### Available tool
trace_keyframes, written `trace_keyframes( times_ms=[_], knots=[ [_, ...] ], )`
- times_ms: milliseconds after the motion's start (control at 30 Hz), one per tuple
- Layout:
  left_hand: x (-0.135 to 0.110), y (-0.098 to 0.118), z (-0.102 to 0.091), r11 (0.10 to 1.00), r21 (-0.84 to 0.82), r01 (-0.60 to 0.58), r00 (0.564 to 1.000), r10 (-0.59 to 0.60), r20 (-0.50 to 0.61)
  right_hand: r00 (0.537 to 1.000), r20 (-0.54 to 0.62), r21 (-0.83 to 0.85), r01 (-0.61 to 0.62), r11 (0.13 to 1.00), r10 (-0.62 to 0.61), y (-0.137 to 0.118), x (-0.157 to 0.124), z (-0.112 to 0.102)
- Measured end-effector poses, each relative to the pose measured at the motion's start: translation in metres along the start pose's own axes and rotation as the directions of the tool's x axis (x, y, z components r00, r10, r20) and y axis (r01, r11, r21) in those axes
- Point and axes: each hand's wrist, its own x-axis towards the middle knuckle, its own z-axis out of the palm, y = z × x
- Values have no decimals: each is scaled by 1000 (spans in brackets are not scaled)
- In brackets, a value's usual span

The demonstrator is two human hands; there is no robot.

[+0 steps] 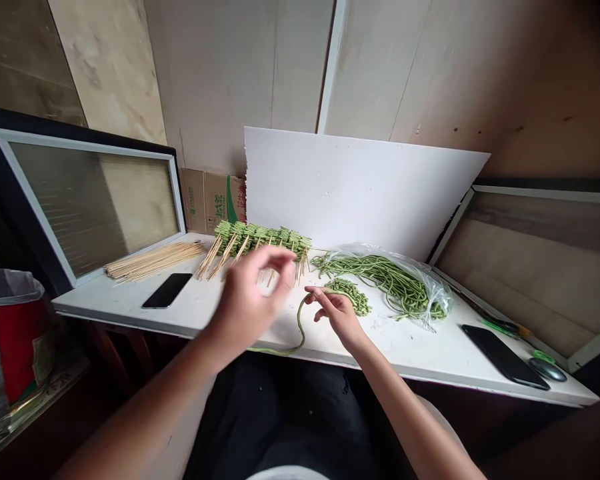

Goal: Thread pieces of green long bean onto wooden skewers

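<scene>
Right hand [341,317] pinching a long bean [301,327] | left hand [250,297] apart, blurred, can't tell its grip | bean's tail lost behind left wrist [219,343]

TEXT LOG | cardboard box [198,185] — large green characters [221,207], seemingly 北大荒; red characters [241,193] beside the white board [360,187], perhaps starting 花生; small green print with round logo [193,211] — too small to read

Light fell soft on the white board [360,193]; right wall [550,87] sat dim; I saw the left hand [250,300] motion-blurred, edges stretched.
</scene>
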Motion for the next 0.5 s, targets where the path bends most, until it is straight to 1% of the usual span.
trace_keyframes(
  times_ms=[33,67,100,167,200,233,300,367,400,500],
  knots=[
    [-3,-10,12,999,-5,38,997,-38,62,1000,-7,8,10,1000,-10,-3,-1,1],
    [-7,-22,26,995,-22,97,985,-92,143,1000,-14,9,22,1000,-22,-5,-2,1],
    [-12,-35,41,983,-52,175,960,-159,232,999,-22,4,34,999,-34,-7,-3,2],
    [-22,-60,68,928,-136,346,880,-271,389,998,-33,-13,54,998,-54,-8,-4,2],
    [-26,-71,77,884,-186,429,844,-319,431,998,-38,-20,58,998,-58,-8,-5,2],
    [-29,-79,83,861,-212,463,833,-342,435,997,-45,-17,55,998,-56,-7,-4,2],
    [-32,-91,84,894,-168,415,865,-331,377,997,-68,34,30,999,-27,-4,-3,1],
    [-31,-97,78,922,-118,369,895,-318,313,992,-122,142,3,990,14,-1,-1,0],
    [-30,-100,73,924,-109,366,900,-321,296,987,-156,201,-3,980,35,1,0,-2],
    [-26,-109,64,909,-129,397,891,-347,293,963,-258,337,13,941,79,5,2,-6]
  ],
)
